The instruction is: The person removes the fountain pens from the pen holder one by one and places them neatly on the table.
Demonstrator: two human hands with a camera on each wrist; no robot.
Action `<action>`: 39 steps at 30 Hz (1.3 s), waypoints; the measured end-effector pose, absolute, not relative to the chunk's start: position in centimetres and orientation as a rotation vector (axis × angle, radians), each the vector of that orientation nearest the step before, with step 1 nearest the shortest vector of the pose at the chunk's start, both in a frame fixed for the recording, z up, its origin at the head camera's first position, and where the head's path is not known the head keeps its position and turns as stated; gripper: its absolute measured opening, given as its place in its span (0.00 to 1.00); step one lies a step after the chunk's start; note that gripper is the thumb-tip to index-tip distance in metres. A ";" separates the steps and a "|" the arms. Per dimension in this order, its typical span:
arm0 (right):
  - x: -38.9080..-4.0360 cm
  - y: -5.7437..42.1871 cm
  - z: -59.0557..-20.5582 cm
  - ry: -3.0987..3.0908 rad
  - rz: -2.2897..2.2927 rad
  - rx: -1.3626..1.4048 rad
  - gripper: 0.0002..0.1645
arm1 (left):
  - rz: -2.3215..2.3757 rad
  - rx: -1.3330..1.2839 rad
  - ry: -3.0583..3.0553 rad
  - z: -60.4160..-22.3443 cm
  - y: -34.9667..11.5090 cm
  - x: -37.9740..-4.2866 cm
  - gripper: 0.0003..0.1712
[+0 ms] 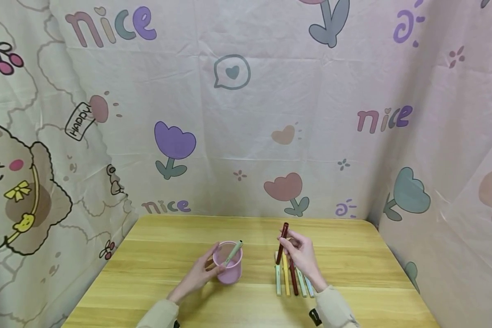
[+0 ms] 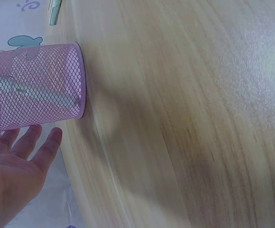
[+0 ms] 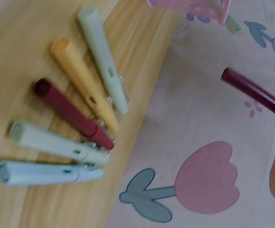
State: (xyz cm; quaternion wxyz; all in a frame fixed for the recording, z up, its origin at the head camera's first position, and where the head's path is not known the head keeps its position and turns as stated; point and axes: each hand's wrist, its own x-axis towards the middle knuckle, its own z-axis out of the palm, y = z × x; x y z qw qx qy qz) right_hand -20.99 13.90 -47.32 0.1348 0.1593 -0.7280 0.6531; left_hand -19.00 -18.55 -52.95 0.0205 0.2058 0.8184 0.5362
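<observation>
A pink mesh pen holder (image 1: pixel 229 276) stands on the table left of centre. My left hand (image 1: pixel 198 275) grips it near its rim, thumb in front and fingers round the far side. Inside leans a pale green pen (image 1: pixel 233 253), seen through the mesh in the left wrist view. My right hand (image 1: pixel 304 256) pinches a dark red pen (image 1: pixel 283 241), held tilted above a row of pens. That row has a light green pen (image 3: pixel 101 59), a yellow pen (image 3: pixel 82 76), another dark red pen (image 3: pixel 71 111), a pale green pen (image 3: pixel 54 141) and a light blue pen (image 3: pixel 42 173).
The wooden table (image 1: pixel 168 237) has rounded far corners. Behind it hangs a pale printed cloth (image 1: pixel 238 136) with flowers and lettering, and more cloth closes off both sides. The pens in the row lie slightly fanned, with gaps between them.
</observation>
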 end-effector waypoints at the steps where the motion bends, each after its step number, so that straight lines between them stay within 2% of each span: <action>1: -20.9 14.2 -47.4 -2.113 1.886 0.436 0.17 | 1.658 0.641 2.541 -52.9 -18.5 -19.0 0.50; 24: -21.7 19.8 -49.8 -2.356 1.691 0.134 0.22 | 1.655 0.572 2.501 -52.7 -18.6 -19.1 0.50; 39: -21.7 22.3 -51.8 -2.634 1.527 0.069 0.20 | 1.662 0.563 2.501 -53.0 -18.5 -19.3 0.50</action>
